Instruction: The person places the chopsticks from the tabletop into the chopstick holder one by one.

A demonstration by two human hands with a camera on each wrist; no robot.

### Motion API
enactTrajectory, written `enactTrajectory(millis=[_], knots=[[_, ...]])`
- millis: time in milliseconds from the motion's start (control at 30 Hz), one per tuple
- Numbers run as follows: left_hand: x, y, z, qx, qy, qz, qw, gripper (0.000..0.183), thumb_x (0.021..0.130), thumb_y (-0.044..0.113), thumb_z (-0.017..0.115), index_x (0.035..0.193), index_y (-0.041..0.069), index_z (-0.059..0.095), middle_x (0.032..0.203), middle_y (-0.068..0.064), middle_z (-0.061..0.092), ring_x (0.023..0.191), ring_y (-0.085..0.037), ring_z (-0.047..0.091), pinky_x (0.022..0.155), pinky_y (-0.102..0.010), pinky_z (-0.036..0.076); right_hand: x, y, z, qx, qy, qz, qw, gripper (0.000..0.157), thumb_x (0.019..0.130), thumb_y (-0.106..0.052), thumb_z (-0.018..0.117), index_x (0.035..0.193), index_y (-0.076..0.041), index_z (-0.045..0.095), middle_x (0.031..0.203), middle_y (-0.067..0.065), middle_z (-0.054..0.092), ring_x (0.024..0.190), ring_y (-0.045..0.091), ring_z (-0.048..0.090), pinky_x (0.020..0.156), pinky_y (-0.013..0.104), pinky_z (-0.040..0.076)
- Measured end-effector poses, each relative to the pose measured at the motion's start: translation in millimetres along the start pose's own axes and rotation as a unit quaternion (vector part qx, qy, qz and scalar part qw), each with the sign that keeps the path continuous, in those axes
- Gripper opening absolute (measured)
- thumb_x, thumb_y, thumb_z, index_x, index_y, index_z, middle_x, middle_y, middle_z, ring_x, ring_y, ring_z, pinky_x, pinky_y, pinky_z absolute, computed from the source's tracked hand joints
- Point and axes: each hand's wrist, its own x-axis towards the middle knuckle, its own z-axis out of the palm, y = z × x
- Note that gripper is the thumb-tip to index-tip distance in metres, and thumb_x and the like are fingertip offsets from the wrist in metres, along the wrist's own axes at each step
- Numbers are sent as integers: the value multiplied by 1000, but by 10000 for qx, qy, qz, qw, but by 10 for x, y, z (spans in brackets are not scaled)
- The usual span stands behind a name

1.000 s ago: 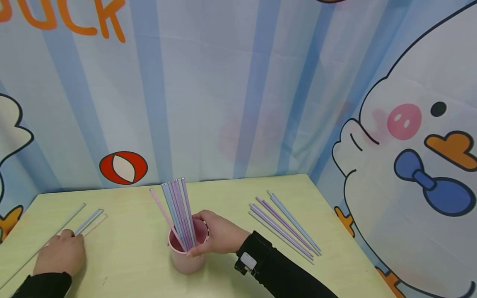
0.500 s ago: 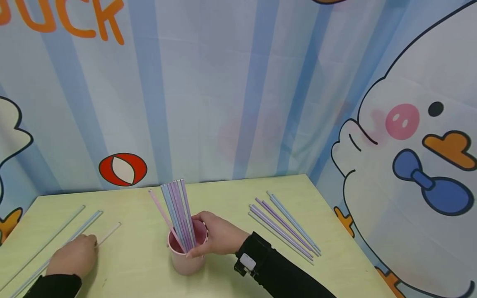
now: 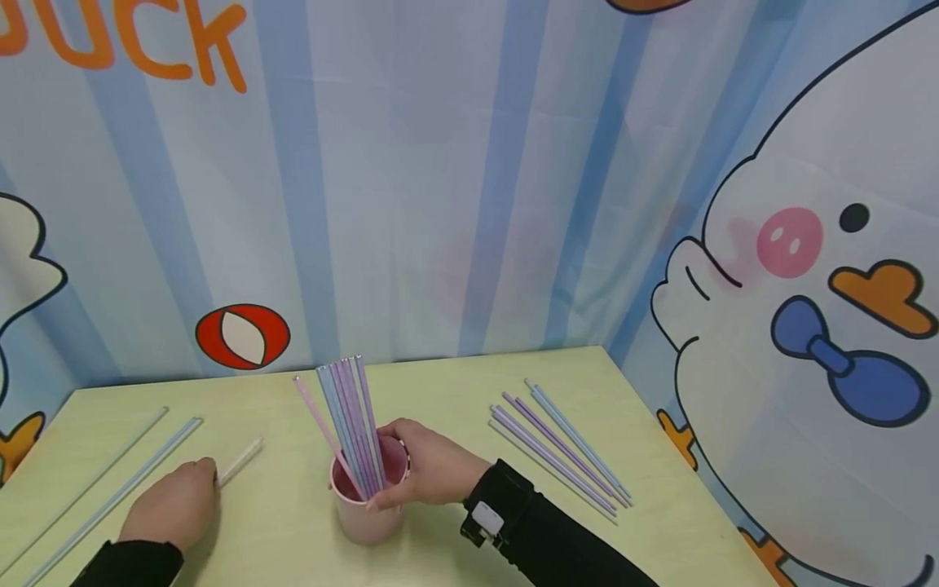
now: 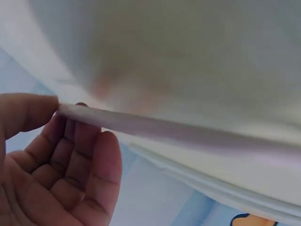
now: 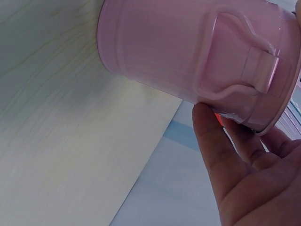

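My left hand [image 3: 170,507] pinches a pale pinkish straw [image 3: 240,462] between thumb and fingers. The left wrist view has this straw [image 4: 188,133] running from the fingertips off to the right, slightly blurred. A pink metal cup [image 3: 369,523] stands on the table, held around its rim by my right hand [image 3: 429,465]. Its side handle [image 5: 203,70] shows in the right wrist view, with fingers [image 5: 211,136] of the right hand against the wall below it. Several straws [image 3: 350,424], purple, blue and pink, lean upright in the cup.
On the table's [image 3: 440,383] left lie a greenish straw [image 3: 95,481] and pale blue straws [image 3: 121,493]. Several purple and blue straws [image 3: 557,452] lie to the right, beyond the right forearm. A printed cloth backdrop [image 3: 411,179] rises behind the table.
My left hand has moved right with the pinkish straw, away from the pale blue straws, which now show more fully. The right hand and cup have stayed in place.
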Motion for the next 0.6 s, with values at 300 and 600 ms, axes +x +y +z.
enactTrajectory(millis=[300, 600], knots=[[15, 257, -412, -754, 782, 41, 9941, 26, 88, 7, 60, 106, -11, 54, 77, -14, 62, 59, -17, 51, 53, -38, 48, -12, -16, -13, -63, 17, -39, 10000, 83, 64, -53, 83, 129, -17, 45, 123, -4, 54, 106, 5, 49, 96, 30, 48], [41, 467, -799, -1528, 1033, -345, 9822, 32, 95, 13, 54, 117, -9, 48, 91, -22, 60, 62, -22, 48, 49, -33, 48, -6, -25, -10, -66, 7, -40, 10000, 83, 65, -52, 82, 129, -17, 45, 123, -4, 54, 105, 5, 50, 95, 29, 48]])
